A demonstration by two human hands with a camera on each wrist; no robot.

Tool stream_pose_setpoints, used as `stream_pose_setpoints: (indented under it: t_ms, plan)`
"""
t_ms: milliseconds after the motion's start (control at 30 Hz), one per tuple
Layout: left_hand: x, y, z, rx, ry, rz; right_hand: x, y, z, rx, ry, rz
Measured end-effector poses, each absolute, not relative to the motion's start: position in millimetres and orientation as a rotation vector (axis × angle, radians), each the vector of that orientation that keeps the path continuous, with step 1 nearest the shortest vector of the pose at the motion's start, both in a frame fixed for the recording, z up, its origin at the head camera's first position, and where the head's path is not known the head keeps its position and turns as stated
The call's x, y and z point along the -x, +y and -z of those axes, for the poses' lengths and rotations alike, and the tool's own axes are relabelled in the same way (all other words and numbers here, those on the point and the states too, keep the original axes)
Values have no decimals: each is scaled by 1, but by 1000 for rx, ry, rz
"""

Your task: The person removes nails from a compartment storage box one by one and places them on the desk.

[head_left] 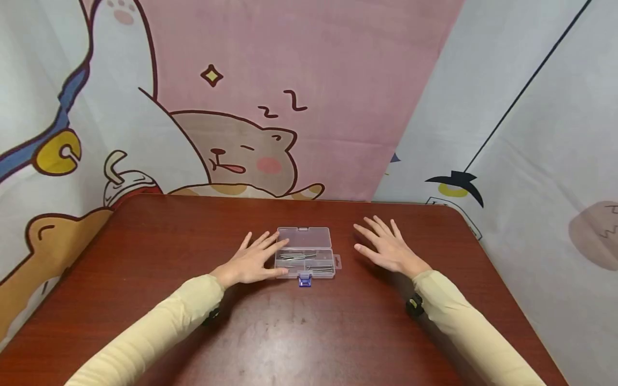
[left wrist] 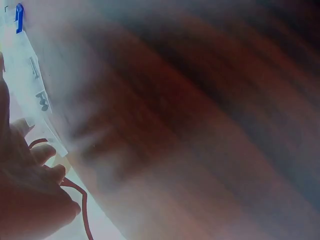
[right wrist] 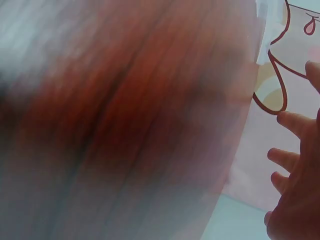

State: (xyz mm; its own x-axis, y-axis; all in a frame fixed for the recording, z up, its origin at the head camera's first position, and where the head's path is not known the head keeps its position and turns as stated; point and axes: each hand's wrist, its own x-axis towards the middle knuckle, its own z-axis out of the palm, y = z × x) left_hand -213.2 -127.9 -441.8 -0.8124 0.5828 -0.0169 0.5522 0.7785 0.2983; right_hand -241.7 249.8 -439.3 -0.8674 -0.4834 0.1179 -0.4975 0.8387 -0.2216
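Observation:
A clear plastic compartment box (head_left: 325, 255) lies on the table with its lid (head_left: 305, 237) folded back, away from me. Thin silvery metal pins (head_left: 298, 257), perhaps nails or screws, lie in its compartments. A blue latch (head_left: 304, 281) sticks out at the front. My left hand (head_left: 251, 264) is spread at the box's left side, fingers straight and overlapping its edge; whether they touch it I cannot tell. To the right of the box, apart from it, my right hand (head_left: 390, 252) is held with fingers spread, holding nothing. The left wrist view shows the latch (left wrist: 19, 18) and part of the box.
The brown wooden table (head_left: 299, 332) extends around the box. Behind it hangs a cloth (head_left: 338, 107) printed with cartoon animals, continuing along both sides. A clear hanging tab (head_left: 337, 261) juts from the box's right side. Dark wrist devices (head_left: 414, 304) sit under the sleeves.

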Motion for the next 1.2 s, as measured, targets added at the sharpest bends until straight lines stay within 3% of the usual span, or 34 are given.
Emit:
stream_pose_setpoints:
  t_ms: [333, 800, 1200]
  plan:
    - [218, -111, 440, -953, 2821, -447, 241, 233, 438, -876, -2920, -441]
    - [232, -85, 435, -892, 2830, -327, 243, 204, 440, -1210, -2723, -679]
    - [251, -86, 441, -883, 2878, -282, 246, 191, 451, -1171, -2813, -803]
